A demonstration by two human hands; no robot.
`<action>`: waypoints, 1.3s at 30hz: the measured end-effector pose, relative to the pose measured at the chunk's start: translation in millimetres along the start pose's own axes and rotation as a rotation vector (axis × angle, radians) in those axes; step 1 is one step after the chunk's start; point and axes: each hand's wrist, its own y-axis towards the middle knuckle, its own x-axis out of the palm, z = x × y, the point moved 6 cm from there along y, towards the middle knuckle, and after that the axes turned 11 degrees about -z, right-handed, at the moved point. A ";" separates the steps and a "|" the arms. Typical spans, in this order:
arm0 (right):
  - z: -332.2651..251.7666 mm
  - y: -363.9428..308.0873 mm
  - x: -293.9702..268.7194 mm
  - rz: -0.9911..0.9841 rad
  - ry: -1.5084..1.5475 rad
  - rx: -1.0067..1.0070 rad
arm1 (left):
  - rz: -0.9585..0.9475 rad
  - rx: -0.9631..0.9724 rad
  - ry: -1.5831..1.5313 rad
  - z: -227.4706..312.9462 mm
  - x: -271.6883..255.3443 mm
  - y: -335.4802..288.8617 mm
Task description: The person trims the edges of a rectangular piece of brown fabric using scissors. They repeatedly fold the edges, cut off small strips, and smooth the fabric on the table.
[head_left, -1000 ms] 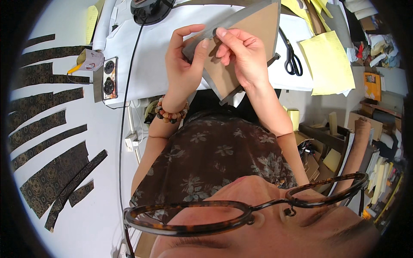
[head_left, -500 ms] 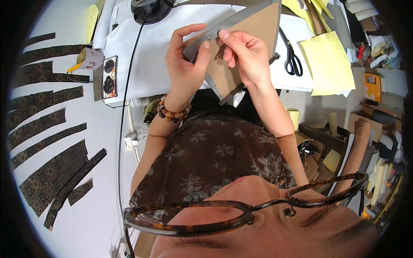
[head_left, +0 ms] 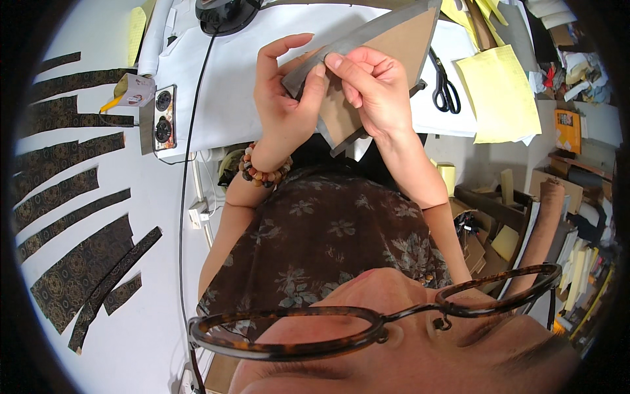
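A brown board panel (head_left: 403,52), its edges covered by a grey fabric border (head_left: 357,38), is held up at a tilt over the white work table (head_left: 226,92). My left hand (head_left: 285,111) grips its left corner, thumb on the near face and index finger raised off it; the other fingers are partly hidden behind the panel. My right hand (head_left: 380,88) is closed in a pinch, thumb and finger pressed on the grey border right beside my left thumb. Whatever lies under those fingertips is too small to make out.
Black-handled scissors (head_left: 446,92) and a yellow sheet (head_left: 502,95) lie on the right. A black cord (head_left: 197,111) runs down past a socket panel (head_left: 164,118) from a black round-based device (head_left: 228,14). Patterned dark fabric strips (head_left: 85,256) lie left; cluttered shelves (head_left: 577,177) stand right.
My right fingertips have come down slightly leftward onto the grey border, next to my left thumb. The panel has shifted a little to the right.
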 end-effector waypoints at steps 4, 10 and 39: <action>-2.2 -1.6 -1.6 0.015 -0.070 -0.035 | -0.003 0.027 0.044 3.6 0.9 -0.1; -6.7 -6.3 -1.4 0.009 -0.118 -0.050 | -0.088 -0.015 -0.081 9.9 1.3 -4.7; -8.3 -42.8 -37.4 0.082 0.062 -0.352 | -0.190 0.133 0.272 38.3 48.4 4.7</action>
